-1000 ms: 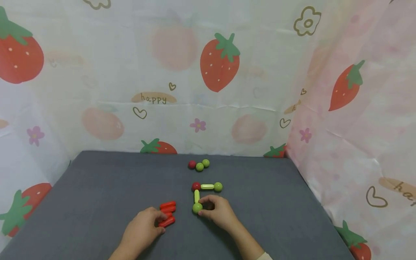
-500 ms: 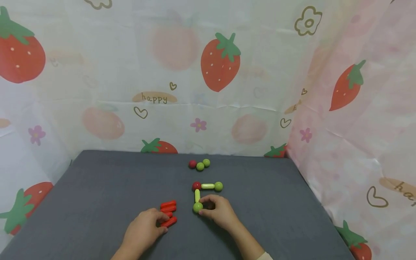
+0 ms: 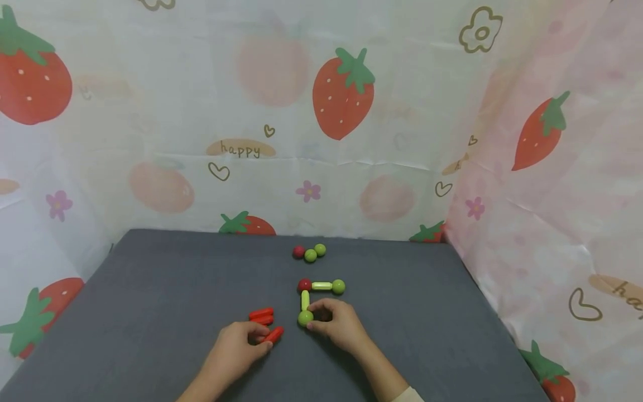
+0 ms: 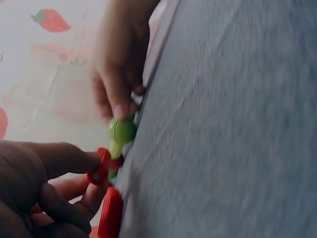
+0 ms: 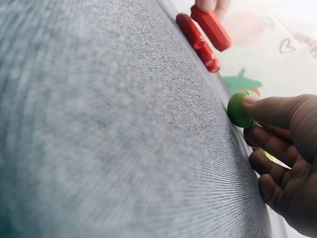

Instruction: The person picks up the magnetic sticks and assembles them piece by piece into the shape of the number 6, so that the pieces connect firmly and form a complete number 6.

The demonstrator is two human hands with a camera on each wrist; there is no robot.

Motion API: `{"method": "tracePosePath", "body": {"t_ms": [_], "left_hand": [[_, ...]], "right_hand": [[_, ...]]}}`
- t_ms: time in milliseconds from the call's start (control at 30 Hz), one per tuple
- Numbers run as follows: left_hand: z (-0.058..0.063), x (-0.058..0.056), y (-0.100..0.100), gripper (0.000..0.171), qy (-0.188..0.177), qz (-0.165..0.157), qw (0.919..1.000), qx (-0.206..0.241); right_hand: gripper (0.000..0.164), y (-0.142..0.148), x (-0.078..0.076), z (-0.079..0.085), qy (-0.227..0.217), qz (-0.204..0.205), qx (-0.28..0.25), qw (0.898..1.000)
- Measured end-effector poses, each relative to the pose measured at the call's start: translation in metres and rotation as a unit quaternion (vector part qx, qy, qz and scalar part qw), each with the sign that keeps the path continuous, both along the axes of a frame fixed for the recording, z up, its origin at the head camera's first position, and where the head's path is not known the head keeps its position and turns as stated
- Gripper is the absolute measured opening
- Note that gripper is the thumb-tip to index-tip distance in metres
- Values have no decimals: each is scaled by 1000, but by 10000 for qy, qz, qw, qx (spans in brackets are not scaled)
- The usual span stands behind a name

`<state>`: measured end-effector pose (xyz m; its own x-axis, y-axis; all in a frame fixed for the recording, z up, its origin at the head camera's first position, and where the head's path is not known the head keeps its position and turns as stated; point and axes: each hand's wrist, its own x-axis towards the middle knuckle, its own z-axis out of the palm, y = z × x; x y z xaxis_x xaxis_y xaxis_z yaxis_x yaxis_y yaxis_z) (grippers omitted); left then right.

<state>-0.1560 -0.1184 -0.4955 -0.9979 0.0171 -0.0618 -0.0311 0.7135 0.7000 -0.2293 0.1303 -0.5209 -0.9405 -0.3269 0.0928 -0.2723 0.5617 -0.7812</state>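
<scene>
My left hand (image 3: 233, 346) pinches a red plastic rod (image 3: 273, 335) between thumb and fingers; the right wrist view shows this red rod (image 5: 212, 29) raised above the others. My right hand (image 3: 342, 328) pinches a green ball (image 3: 305, 319) with thumb and fingertips. From that ball a yellow-green rod (image 3: 305, 300) runs to a red ball (image 3: 304, 285), and another yellow-green rod (image 3: 321, 286) leads right to a second green ball (image 3: 339, 287), making an L on the table. Loose red rods (image 3: 261, 314) lie just beyond my left fingers, which partly cover them.
At the back of the dark grey table (image 3: 402, 279) sit a loose red ball (image 3: 298, 252) and two loose green balls (image 3: 311, 255). A strawberry-printed cloth (image 3: 241, 190) hangs behind the table and along its sides.
My left hand has taken one red rod from the group and moved it slightly right, towards the L-shaped piece. My right hand keeps its grip on the near green ball.
</scene>
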Motion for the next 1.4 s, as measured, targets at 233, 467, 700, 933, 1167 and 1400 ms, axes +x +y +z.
{"method": "tracePosePath", "body": {"t_ms": [233,467,700,933,1167,1400], "left_hand": [[-3,1,14,14,-199,168,9971,719],[-10,-2,28,13,-146,245,9929,1157],[-10,-2,39,14,-293,371,9902,1315],[-6,-5,45,15,-261,435,9874,1498],[-3,-8,47,14,-300,469,9872,1495],[-8,-7,49,14,-643,295,9850,1571]], "right_hand": [[28,-2,-1,-1,-30,-3,68,10000],[29,-2,-1,3,-88,0,120,9999],[29,-2,1,0,-84,69,75,9999],[27,-1,-2,3,-35,25,72,10000],[26,-1,-2,9,25,24,161,9999],[26,-1,0,4,-64,2,83,9999]]}}
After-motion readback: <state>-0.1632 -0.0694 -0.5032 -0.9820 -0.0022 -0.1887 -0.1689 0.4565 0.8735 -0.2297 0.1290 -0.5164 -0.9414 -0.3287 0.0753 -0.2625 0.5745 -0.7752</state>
